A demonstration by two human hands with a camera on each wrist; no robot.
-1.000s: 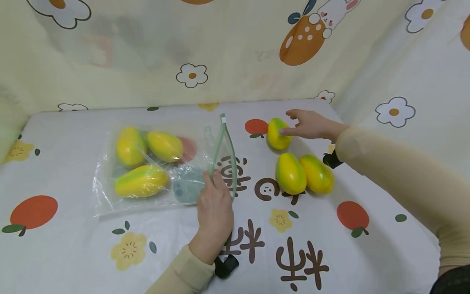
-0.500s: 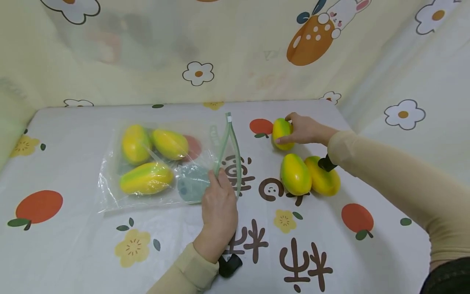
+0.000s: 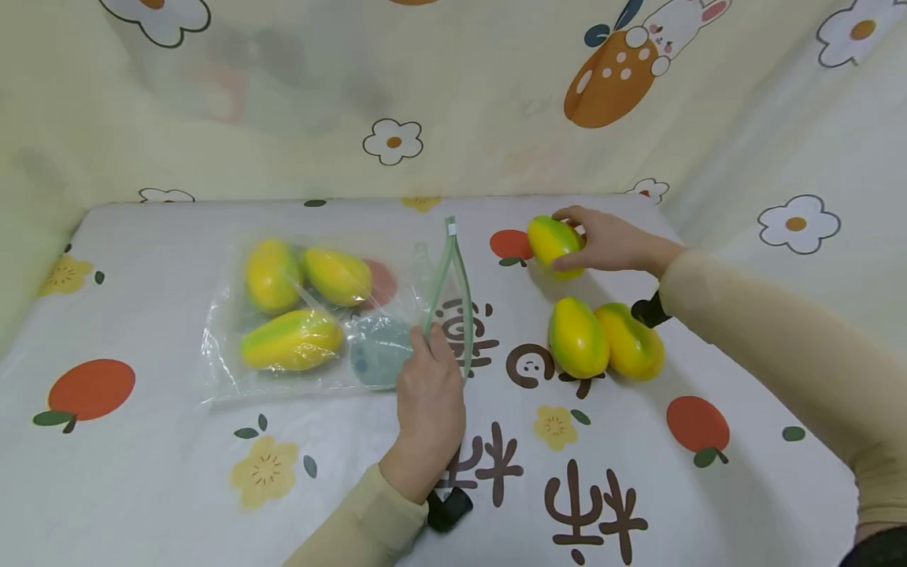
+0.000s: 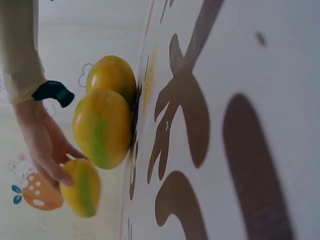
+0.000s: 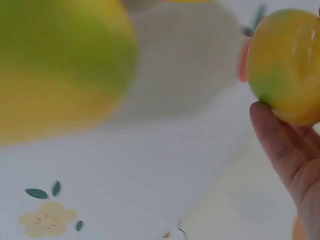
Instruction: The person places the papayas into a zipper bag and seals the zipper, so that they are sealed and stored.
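My right hand (image 3: 611, 240) grips a yellow-green mango (image 3: 553, 242) at the back right, thumb on the near side and fingers behind. The right wrist view shows the same mango (image 5: 287, 65) lifted off the cloth. With curled fingers my left hand (image 3: 431, 394) pinches the near side of a clear zip bag's mouth, beside its green zip strip (image 3: 466, 295). Inside the transparent bag (image 3: 227, 378) lie three similar mangoes, one of them (image 3: 292, 340) nearest me. Two loose mangoes, a left one (image 3: 579, 337) and a right one (image 3: 631, 340), touch each other below my right hand.
A white tablecloth (image 3: 163, 441) printed with fruit, flowers and brown characters covers the table. Patterned cloth walls (image 3: 298, 102) stand behind it and at the sides. A pale blue-green patch (image 3: 379, 350) shows at the bag near my left hand.
My right hand has closed round the back mango and raised it off the cloth, tilting it. My left hand keeps its hold on the bag. The head view has shifted slightly.
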